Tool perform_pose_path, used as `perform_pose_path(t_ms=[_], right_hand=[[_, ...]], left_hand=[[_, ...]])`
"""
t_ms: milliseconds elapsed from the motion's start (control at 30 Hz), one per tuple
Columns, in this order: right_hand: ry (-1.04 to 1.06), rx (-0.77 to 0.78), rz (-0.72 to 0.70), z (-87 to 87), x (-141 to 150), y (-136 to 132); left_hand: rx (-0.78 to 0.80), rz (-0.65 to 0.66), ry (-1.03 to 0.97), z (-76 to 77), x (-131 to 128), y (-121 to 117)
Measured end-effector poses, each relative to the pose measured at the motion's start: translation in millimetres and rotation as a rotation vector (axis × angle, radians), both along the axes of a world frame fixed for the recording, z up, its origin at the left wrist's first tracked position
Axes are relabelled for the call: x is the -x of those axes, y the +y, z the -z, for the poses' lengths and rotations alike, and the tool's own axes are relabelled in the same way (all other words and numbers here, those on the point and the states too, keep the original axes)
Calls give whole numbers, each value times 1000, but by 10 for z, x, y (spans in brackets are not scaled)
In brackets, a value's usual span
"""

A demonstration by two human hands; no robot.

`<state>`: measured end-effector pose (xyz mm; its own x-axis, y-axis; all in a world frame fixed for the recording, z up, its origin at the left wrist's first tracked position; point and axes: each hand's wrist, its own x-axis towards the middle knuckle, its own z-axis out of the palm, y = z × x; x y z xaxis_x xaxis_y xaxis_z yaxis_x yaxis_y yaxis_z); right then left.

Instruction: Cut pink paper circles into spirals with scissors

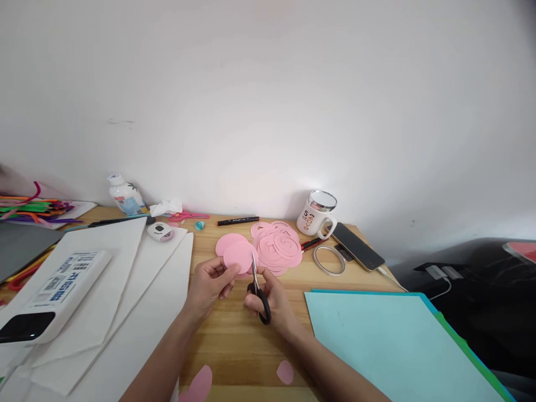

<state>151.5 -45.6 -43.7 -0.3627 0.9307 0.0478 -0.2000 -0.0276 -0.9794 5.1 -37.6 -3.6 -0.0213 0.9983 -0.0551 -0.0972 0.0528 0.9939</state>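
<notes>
My left hand (213, 281) pinches a pink paper circle (237, 257) between thumb and fingers. The black-handled scissors (260, 298) are in my right hand (268, 298), their blades pointing up at the circle's right edge. Whether the blades are cutting into the paper I cannot tell. Behind the held circle lies another pink circle (228, 241) on the table. A pile of pink paper spirals (280, 245) sits just beyond my right hand.
White sheets (161, 329) and a white box-shaped device (54, 296) cover the left side. Light blue paper (389, 335) lies at right. Along the wall stand a mug (317, 214) and a bottle (125, 195); a phone (355, 245) and a tape roll (329, 261) lie nearby. Pink scraps (285, 372) lie in front.
</notes>
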Motion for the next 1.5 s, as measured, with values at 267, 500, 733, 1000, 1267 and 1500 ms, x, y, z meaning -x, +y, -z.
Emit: perform_pose_path(t_ms=[267,500,733,1000,1267,1500], right_hand=[[9,35,-34,-23,18,-29],[43,37,-50,49,40,-42],[118,-3,-38,-33,54,-35],[121,7,-41,19,28,8],[107,5,-30,-22,27,-7],[47,30,-34,-14,14,-8]], left_hand=[[1,11,-93,3,4,0],[-1,105,66,133,-11,-4],[-3,138,113,85,-30,-36],[-33,111,129,85,-19,-28],[-25,102,124,23,-12,-33],[-6,58,101,-2,7,-27]])
